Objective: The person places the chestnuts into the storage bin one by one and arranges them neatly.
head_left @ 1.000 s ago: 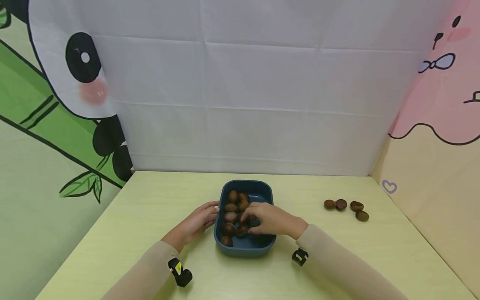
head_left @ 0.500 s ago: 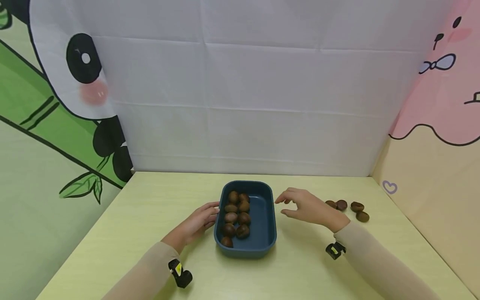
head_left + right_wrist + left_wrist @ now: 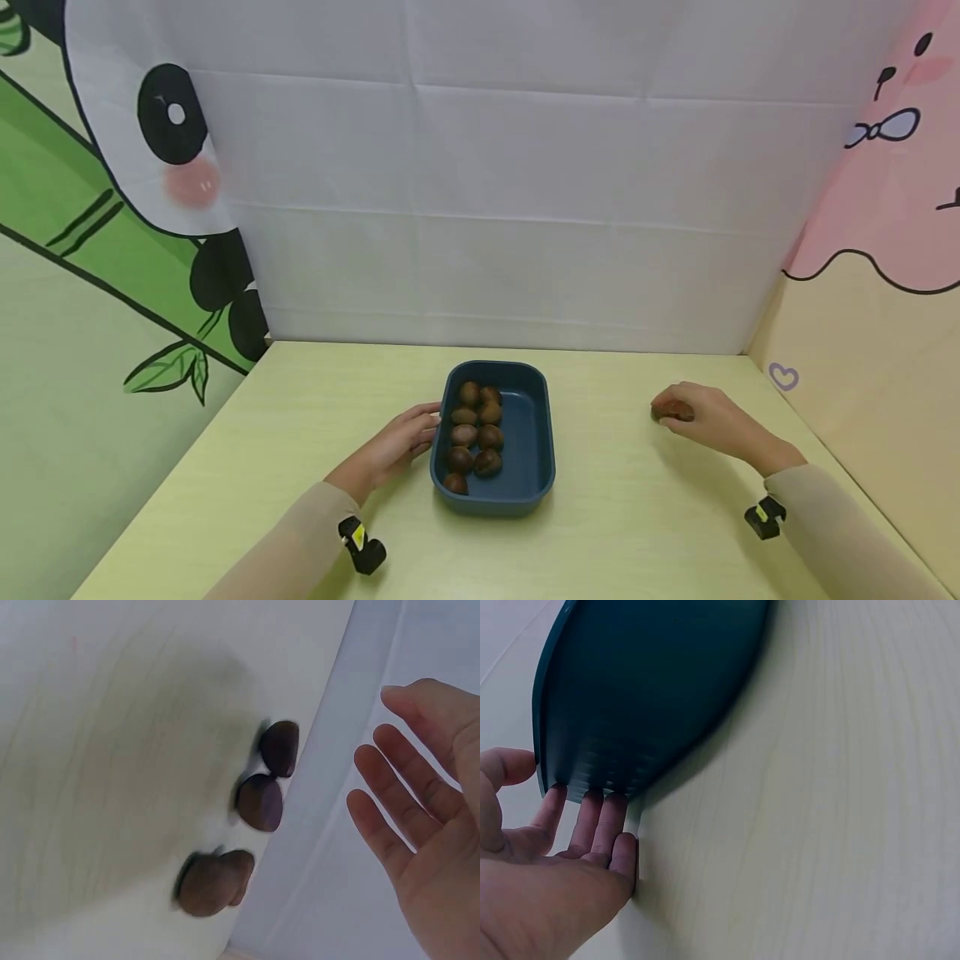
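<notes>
A dark blue box [image 3: 525, 492] stands mid-table, with several brown chestnuts [image 3: 490, 437] in two columns on its left side. My left hand [image 3: 397, 446] touches the box's left wall with loosely extended fingers; in the left wrist view the fingertips [image 3: 592, 796] meet that wall and the thumb is by the rim. Far to the right, my right hand [image 3: 708, 417] reaches down over loose chestnuts [image 3: 675, 409], hiding most of them in the head view. In the right wrist view its fingers are spread and loosely bent, with nothing between them, beside several chestnuts [image 3: 259, 802].
A white cloth [image 3: 525, 208] hangs behind the pale wooden table [image 3: 337, 375]. Cartoon-printed panels rise on the left [image 3: 75, 333] and right [image 3: 870, 350]. The box's right half shows bare floor [image 3: 527, 433].
My right hand has left the box and moved right to the loose chestnuts. The chestnuts in the box stay in two columns. My left hand stays at the box's wall.
</notes>
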`<state>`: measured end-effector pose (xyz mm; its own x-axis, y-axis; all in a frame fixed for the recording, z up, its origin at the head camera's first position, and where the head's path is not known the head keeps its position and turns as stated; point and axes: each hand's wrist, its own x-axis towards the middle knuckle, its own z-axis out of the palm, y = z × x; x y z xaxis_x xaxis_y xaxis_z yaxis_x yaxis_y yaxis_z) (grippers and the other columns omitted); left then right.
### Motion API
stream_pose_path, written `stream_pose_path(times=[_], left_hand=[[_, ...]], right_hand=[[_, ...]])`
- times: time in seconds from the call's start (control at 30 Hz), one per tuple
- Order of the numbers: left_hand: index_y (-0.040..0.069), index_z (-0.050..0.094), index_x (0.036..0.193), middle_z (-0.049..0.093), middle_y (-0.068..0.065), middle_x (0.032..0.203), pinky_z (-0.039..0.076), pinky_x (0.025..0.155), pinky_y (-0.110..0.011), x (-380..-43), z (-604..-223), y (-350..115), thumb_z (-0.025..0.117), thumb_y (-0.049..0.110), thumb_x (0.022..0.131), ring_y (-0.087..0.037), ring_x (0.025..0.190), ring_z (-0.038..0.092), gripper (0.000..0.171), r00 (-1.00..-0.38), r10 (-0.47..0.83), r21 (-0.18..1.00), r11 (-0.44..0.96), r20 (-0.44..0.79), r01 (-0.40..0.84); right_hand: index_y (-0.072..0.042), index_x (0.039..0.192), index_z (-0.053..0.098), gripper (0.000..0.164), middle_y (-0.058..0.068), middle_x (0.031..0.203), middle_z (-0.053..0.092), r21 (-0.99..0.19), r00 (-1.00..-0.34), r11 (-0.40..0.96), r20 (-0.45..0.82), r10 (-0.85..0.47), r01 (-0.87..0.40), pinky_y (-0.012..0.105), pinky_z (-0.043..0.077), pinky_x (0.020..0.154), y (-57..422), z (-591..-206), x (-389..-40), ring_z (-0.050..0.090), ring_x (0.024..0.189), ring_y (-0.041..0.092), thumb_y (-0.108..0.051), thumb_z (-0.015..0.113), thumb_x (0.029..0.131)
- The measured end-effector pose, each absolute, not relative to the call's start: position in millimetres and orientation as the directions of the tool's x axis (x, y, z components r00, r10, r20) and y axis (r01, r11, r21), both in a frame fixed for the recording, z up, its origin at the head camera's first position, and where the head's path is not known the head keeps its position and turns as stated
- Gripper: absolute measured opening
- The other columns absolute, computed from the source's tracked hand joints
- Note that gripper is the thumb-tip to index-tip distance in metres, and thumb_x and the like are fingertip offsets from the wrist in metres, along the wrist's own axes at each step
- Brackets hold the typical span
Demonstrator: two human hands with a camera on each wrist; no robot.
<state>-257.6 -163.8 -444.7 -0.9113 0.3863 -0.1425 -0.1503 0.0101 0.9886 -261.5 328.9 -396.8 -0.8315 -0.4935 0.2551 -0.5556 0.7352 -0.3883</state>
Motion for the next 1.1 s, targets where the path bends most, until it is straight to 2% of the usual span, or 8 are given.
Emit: stream_pose_path(times=[0.23, 0.5, 0.7, 1.1], left_hand=[[-0.002, 0.026, 0.154, 0.041, -0.026, 0.15, 0.026, 0.117, -0.048, -259, -447, -165, 0.046, 0.022, 0.104, -0.036, 0.137, 0.043, 0.059, -0.91, 0.391, 0.989, 0.014, -0.14, -0.146], [-0.002, 0.029, 0.153, 0.043, -0.025, 0.148, 0.027, 0.117, -0.048, -259, -449, -165, 0.046, 0.023, 0.104, -0.035, 0.135, 0.046, 0.057, -0.916, 0.374, 0.99, 0.028, -0.141, -0.141], [-0.002, 0.029, 0.153, 0.042, -0.025, 0.149, 0.026, 0.117, -0.048, -260, -449, -164, 0.046, 0.023, 0.104, -0.037, 0.136, 0.044, 0.058, -0.915, 0.376, 0.989, 0.024, -0.142, -0.144], [-0.001, 0.028, 0.154, 0.042, -0.025, 0.149, 0.026, 0.117, -0.047, -260, -449, -165, 0.045, 0.022, 0.105, -0.036, 0.136, 0.044, 0.057, -0.913, 0.379, 0.988, 0.024, -0.148, -0.151]], right_hand=[[-0.008, 0.108, 0.072, 0.019, 0.006, 0.103, 0.072, -0.363, -0.894, 0.819, 0.241, -0.377, -0.444, 0.042, 0.056, 0.077, 379, -412, -257, 0.067, 0.091, 0.027, -0.01, 0.074, 0.09], [-0.001, 0.111, 0.071, 0.028, 0.013, 0.105, 0.07, -0.418, -0.951, 0.855, 0.164, -0.261, -0.306, 0.053, 0.052, 0.078, 408, -429, -254, 0.065, 0.094, 0.035, -0.019, 0.075, 0.091], [0.001, 0.112, 0.07, 0.035, 0.015, 0.105, 0.068, -0.454, -0.971, 0.858, 0.113, -0.209, -0.238, 0.046, 0.053, 0.074, 419, -440, -257, 0.066, 0.09, 0.033, -0.024, 0.077, 0.089], [-0.003, 0.109, 0.065, 0.032, 0.015, 0.101, 0.069, -0.46, -0.975, 0.86, 0.118, -0.188, -0.221, 0.04, 0.053, 0.068, 425, -446, -256, 0.068, 0.085, 0.031, -0.024, 0.078, 0.089]])
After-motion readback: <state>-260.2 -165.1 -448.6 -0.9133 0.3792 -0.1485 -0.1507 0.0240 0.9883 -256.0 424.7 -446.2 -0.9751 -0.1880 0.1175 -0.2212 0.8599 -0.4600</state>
